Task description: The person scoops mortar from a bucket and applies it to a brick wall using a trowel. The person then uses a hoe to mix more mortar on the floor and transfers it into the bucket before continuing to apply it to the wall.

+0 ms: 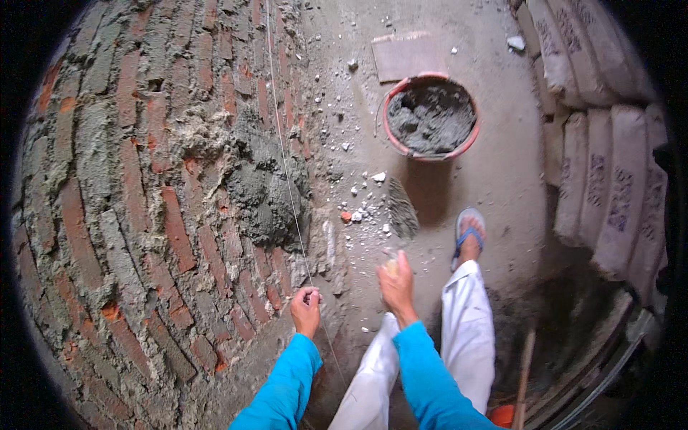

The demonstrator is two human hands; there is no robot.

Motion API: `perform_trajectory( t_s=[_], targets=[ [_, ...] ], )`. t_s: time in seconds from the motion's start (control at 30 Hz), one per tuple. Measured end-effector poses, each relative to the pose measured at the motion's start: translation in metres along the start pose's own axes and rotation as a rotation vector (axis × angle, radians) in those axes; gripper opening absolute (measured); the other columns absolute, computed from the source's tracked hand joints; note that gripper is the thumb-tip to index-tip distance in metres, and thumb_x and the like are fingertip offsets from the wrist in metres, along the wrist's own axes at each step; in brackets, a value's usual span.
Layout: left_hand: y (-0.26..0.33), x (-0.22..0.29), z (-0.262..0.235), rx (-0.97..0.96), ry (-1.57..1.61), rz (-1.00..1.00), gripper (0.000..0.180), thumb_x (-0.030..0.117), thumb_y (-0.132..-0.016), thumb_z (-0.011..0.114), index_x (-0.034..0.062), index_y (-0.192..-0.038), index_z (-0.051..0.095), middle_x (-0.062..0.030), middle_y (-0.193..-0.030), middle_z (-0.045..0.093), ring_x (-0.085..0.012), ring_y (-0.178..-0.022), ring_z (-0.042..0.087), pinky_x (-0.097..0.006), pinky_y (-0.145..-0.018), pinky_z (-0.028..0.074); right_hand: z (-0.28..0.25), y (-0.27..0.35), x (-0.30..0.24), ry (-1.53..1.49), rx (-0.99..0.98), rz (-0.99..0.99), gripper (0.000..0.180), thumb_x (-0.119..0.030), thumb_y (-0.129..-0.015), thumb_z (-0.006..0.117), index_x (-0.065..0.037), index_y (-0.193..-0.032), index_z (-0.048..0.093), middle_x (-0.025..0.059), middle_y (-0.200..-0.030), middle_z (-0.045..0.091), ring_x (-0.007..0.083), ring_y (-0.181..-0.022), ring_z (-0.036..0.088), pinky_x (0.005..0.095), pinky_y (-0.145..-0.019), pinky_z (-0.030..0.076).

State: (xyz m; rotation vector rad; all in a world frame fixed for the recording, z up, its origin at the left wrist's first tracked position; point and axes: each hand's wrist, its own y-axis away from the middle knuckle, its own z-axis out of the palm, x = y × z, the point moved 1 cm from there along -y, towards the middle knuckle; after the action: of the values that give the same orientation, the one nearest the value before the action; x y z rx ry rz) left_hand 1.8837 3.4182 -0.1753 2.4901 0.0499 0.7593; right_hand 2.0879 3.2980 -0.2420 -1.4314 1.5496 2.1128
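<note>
My right hand (398, 288) is wrapped round the handle of a trowel (403, 209); its grey, mortar-smeared blade points away from me over the floor. My left hand (306, 312) is closed, fingertips pinched together beside a thin taut string (290, 183). Whether it grips the string or a small bit of something does not show. Along the left rises a rough brick wall (175, 226) with thick mortar joints. A fresh lump of wet grey mortar (265, 186) clings to it behind the string.
Ahead stands a reddish bucket (430, 157) of wet mortar (432, 118), beside a flat board (408, 56). White rubble (362, 213) litters the floor along the wall. Stacked sacks (609, 179) line the right side. A wooden handle (527, 373) leans at lower right, near my sandalled foot (469, 240).
</note>
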Motion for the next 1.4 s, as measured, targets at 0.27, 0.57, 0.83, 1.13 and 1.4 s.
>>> perform_trajectory(
  t_s=[0.27,0.57,0.83,1.13,1.4],
  targets=[
    [-0.016,-0.001,0.047,-0.006,-0.288,-0.074,0.017,0.011,-0.084,0.068,0.0006,-0.098,0.067,-0.0089,-0.079,0.069,-0.0203,-0.076,0.067,-0.035,-0.070,0.053,-0.189,-0.125,-0.123,1.019,-0.034,-0.200,0.029,-0.016,-0.080,0.060,-0.003,-0.106,0.061,0.0257,-0.098,0.068,0.0413,-0.091,0.067,0.0504,-0.079,0.053],
    [0.005,0.110,0.094,0.325,-0.441,0.155,0.057,0.003,-0.082,0.065,-0.0010,-0.135,0.045,-0.0227,-0.136,0.045,-0.0424,-0.128,0.041,-0.051,-0.108,0.031,-0.108,-0.346,-0.226,1.802,-0.035,-0.827,0.018,-0.017,-0.085,0.061,-0.014,-0.073,0.074,0.0087,-0.079,0.074,0.0215,-0.072,0.073,0.0393,-0.055,0.056],
    [0.060,0.137,0.097,0.212,-0.292,-0.061,0.054,0.003,-0.083,0.063,-0.0018,-0.133,0.046,-0.0236,-0.132,0.046,-0.0425,-0.127,0.042,-0.050,-0.108,0.033,-0.171,-0.314,-0.250,1.874,-0.438,-0.764,0.013,-0.014,-0.088,0.055,-0.008,-0.097,0.062,0.0134,-0.087,0.066,0.0323,-0.077,0.069,0.0462,-0.064,0.053],
    [0.145,0.059,0.069,0.098,-0.342,-0.237,0.051,0.005,-0.081,0.065,-0.0015,-0.129,0.048,-0.0244,-0.126,0.048,-0.0444,-0.122,0.043,-0.052,-0.105,0.034,-0.119,-0.343,-0.161,1.197,-0.575,0.129,0.036,-0.026,-0.079,0.067,0.007,-0.091,0.065,0.0234,-0.082,0.068,0.0325,-0.070,0.069,0.0440,-0.060,0.055],
    [0.160,0.039,0.048,0.060,-0.372,-0.246,0.050,0.006,-0.083,0.065,-0.0034,-0.129,0.047,-0.0259,-0.125,0.049,-0.0452,-0.121,0.045,-0.051,-0.103,0.036,-0.183,-0.322,-0.148,0.777,-0.668,0.100,0.034,-0.034,-0.083,0.073,-0.003,-0.091,0.062,0.0104,-0.069,0.060,0.0217,-0.064,0.063,0.0387,-0.056,0.050]
  ],
)
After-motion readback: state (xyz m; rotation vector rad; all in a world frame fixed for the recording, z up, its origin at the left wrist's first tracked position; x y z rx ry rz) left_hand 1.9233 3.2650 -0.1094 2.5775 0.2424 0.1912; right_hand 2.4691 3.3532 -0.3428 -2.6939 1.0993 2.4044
